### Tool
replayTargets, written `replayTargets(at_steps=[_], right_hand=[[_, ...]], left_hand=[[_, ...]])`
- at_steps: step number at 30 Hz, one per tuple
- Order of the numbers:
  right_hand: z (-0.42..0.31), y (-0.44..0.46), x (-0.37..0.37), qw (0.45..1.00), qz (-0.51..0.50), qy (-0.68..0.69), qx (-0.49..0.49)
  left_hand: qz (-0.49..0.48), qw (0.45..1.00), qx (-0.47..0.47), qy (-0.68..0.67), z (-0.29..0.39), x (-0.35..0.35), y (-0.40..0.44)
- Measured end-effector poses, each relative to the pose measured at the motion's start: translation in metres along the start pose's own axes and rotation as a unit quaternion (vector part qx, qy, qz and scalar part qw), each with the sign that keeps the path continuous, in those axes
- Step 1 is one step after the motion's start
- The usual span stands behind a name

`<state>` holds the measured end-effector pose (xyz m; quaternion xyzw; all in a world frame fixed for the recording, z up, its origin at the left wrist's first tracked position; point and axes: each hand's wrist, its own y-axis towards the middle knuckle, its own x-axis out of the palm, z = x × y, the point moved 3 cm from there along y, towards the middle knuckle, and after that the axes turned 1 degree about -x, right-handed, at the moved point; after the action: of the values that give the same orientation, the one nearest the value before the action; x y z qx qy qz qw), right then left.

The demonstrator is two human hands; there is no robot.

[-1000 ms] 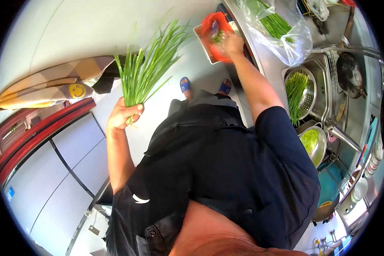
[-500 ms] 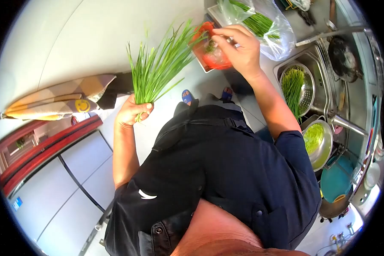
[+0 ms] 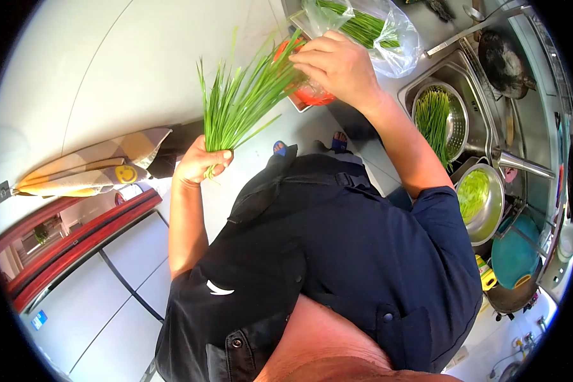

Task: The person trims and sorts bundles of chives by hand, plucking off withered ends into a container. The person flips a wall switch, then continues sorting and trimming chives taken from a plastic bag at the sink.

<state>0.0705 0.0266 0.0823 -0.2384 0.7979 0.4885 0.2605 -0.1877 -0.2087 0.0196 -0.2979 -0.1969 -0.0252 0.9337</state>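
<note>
A bunch of garlic chives [image 3: 239,105] stands fanned out from my left hand [image 3: 202,162], which is closed around the stem ends. My right hand [image 3: 339,69] is at the leaf tips on the upper right side of the bunch, its fingers pressed together on them. The fingertips are partly hidden among the leaves. Just below that hand is a bin lined with a red plastic bag [image 3: 315,95], partly covered by the hand and leaves. Beyond it lies a clear plastic bag [image 3: 398,54] with more chives [image 3: 360,24] inside.
At right, a sink [image 3: 410,95] holds a steel colander [image 3: 457,124] with chives. Beside it is a steel pan [image 3: 487,219] with chopped pale greens [image 3: 473,194]. A teal basin [image 3: 516,251] and a dark wok [image 3: 500,60] are farther off. A checkered cloth [image 3: 102,159] hangs at left.
My right hand has moved from above the red-lined bin to the leaf tips and closed on them. My left hand still grips the bunch. The view has shifted slightly.
</note>
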Motion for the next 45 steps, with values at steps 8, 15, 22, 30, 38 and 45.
replayTargets(at_steps=[8, 15, 22, 30, 38, 45], right_hand=[[0.000, 0.001, 0.003, 0.999, -0.014, -0.034, -0.012], [0.000, 0.001, 0.014, 0.999, 0.007, -0.034, -0.009], [0.002, 0.000, 0.028, 0.999, 0.042, -0.002, 0.017], [0.026, -0.018, 0.053, 0.899, 0.104, 0.208, 0.372], [-0.009, 0.004, 0.027, 0.992, 0.066, 0.107, 0.018], [-0.028, 0.009, 0.034, 0.999, -0.008, 0.018, -0.042]], left_hand=[[0.001, 1.000, 0.004, -0.012, -0.004, -0.004, 0.001], [0.019, 1.000, 0.012, -0.014, -0.008, -0.008, -0.003], [0.033, 0.999, 0.013, -0.015, -0.010, -0.008, -0.002], [0.039, 0.999, 0.017, -0.015, -0.010, -0.004, 0.000], [0.041, 0.999, 0.025, -0.017, -0.006, -0.007, 0.002], [0.034, 0.999, 0.018, 0.003, -0.001, -0.003, 0.006]])
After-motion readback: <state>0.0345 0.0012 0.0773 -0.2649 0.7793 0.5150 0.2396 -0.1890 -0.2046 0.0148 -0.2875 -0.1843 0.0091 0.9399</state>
